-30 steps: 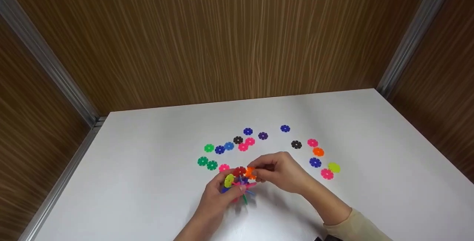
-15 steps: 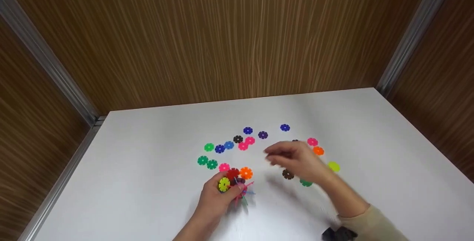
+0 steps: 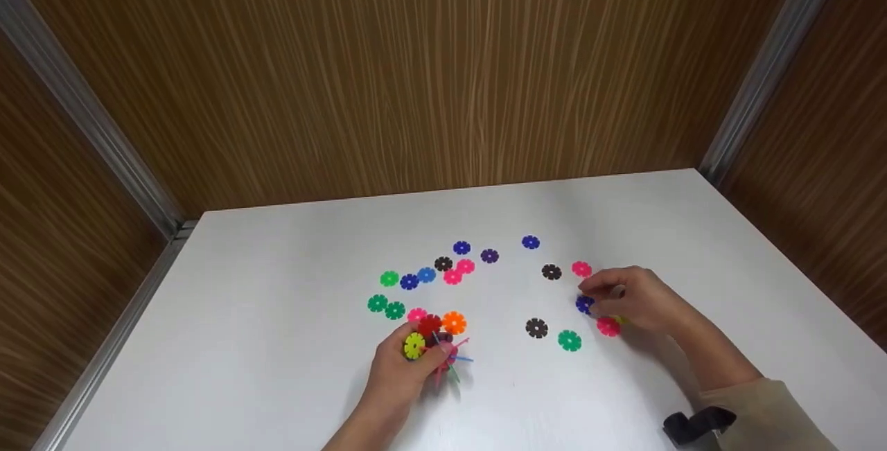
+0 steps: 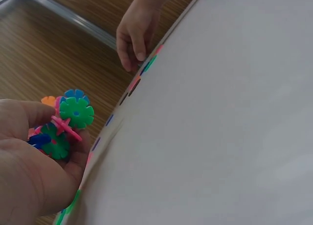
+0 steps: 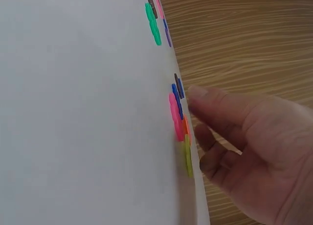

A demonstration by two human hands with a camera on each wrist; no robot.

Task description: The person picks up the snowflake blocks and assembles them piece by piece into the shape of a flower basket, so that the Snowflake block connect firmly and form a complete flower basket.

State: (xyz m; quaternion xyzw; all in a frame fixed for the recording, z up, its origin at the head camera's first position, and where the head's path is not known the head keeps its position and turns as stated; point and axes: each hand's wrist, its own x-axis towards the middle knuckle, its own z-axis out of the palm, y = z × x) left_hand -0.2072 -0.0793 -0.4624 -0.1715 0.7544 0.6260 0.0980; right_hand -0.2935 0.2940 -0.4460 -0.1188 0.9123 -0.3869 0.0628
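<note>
My left hand [image 3: 402, 371] grips a cluster of interlocked notched plastic discs [image 4: 76, 112] in several colours. An orange disc [image 3: 454, 322], a red disc [image 3: 429, 325] and a yellow disc [image 3: 414, 346] stick out of it at the top and side. My right hand [image 3: 641, 301] hovers at the right group of loose discs, fingers bent and apart, with nothing visible between them. Nearest to its fingertips is a dark blue disc [image 3: 585, 304]; a pink disc [image 3: 608, 327] lies just in front. An orange disc [image 5: 186, 128] and a yellow-green disc [image 5: 189, 159] are mostly hidden by this hand in the head view.
On the white table [image 3: 277, 340] several loose discs lie in an arc behind the cluster, including a light green disc [image 3: 389, 278] and a purple disc [image 3: 490, 255]. A brown disc [image 3: 536, 328] and a green disc [image 3: 569, 340] lie between the hands. Wood-grain panels [image 3: 443, 77] enclose the table.
My right hand has let go of the orange disc on the cluster and moved right to the loose discs. My left hand keeps its grip, with the cluster slightly turned and shifted left.
</note>
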